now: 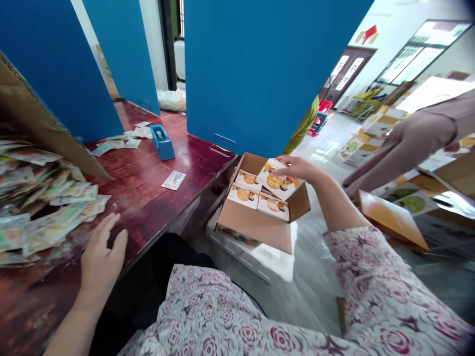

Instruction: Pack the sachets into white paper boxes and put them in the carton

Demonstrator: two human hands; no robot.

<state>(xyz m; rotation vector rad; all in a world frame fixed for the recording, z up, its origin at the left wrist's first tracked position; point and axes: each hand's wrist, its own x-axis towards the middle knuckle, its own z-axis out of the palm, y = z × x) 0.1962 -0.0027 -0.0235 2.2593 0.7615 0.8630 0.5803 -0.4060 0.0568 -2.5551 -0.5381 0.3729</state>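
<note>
Small printed box (278, 182), orange and white, lies tilted on top of the others in an open cardboard carton (256, 225). The right hand (297, 168) rests on its far edge, fingers stretched over the top and the thumb hidden, so I cannot tell whether it is clasped or only touched. More boxes of the same kind (243, 194) lie flat beside and under it. The work looks to be at the point where this one box is handled at the carton; lifting it would need the fingers to close on its edges and clear the raised flaps. The carton sits on a white crate (260, 259) just off the table (148, 198). The left hand (100, 257) lies open and empty on the tabletop, near a heap of sachets (44, 207).
</note>
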